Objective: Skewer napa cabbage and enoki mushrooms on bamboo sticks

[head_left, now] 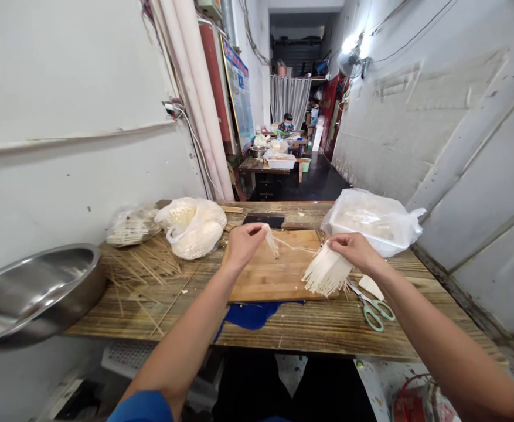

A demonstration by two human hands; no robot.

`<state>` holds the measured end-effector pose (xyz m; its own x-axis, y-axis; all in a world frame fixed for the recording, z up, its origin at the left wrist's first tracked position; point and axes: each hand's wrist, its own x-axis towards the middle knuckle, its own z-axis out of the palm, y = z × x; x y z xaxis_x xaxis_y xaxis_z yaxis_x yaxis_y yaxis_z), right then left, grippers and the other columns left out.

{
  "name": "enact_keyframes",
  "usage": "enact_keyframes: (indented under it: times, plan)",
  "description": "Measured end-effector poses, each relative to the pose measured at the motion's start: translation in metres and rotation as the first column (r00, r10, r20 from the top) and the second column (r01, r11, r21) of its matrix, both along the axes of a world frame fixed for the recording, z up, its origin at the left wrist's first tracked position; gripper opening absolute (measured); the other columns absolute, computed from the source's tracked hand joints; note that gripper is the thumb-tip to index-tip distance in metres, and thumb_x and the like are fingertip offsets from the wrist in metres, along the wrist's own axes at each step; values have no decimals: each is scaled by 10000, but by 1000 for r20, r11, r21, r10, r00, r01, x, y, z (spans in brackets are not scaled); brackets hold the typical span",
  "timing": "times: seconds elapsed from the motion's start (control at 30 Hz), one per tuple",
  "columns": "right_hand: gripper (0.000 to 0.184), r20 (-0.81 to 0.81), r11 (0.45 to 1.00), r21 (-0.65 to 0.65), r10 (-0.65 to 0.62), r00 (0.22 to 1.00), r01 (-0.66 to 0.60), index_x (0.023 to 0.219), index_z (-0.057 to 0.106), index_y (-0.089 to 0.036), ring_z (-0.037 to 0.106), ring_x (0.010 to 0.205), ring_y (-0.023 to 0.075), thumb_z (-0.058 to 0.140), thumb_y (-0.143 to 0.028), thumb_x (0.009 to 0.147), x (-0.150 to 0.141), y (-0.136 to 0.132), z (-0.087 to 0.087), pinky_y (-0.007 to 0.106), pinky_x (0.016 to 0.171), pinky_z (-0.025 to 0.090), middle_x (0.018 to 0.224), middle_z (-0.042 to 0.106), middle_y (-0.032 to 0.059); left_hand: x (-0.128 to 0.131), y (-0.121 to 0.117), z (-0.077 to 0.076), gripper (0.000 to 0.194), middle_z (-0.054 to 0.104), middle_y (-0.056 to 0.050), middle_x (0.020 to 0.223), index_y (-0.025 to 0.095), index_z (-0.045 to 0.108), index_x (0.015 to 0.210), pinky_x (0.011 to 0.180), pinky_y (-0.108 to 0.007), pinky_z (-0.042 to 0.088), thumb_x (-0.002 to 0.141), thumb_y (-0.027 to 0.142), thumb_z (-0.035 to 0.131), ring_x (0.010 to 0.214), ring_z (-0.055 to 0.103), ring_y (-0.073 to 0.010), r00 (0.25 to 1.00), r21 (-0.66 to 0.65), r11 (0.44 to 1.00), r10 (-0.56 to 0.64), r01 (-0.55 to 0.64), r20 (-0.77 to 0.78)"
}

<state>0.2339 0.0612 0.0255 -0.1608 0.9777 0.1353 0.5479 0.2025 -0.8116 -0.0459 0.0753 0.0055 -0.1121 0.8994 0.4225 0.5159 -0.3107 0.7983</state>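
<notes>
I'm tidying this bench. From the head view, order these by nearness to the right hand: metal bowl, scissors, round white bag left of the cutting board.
From the right hand:
1. Scissors, on the right.
2. Round white bag, left of the cutting board.
3. Metal bowl, far left.

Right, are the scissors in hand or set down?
Set down: the scissors lie on the wooden table beside the cutting board, while the left hand and right hand hold pale strands.

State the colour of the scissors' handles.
Pale green; the scissors' handles show best in the head view.
</notes>
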Motion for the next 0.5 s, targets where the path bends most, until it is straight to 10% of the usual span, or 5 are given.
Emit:
enact_keyframes:
  times: [0.17,0.37,0.5]
  plan:
    - [360,-111,988,47,-141,984,147,718,692,-127,482,489,123,570,-461,661,21,7,0,233,443,334,600,628,29,-4,30,-20,299,691,-114,1058,143,675,985,939,-358,432,884,318,455,1005,608,-228,975,141,989,76,-46,-211]
    - [355,-166,926,210,-282,945,313,765,688,-128,576,632,179,551,-449,698,35,15,-1,271,553,406,720,677,63,-11,35,-75,185,686,-154,940,146,644,837,915,-416,446,867,159,463,947,611,-246,854,62,984,-112,166,-507]
    - [315,-80,840,354,-411,908,412,781,694,-132,608,679,206,530,-398,742,47,14,6,297,623,424,723,687,68,-23,28,-83,139,694,-139,892,140,650,787,868,-381,478,832,136,519,892,633,-238,766,-33,961,-239,275,-597]
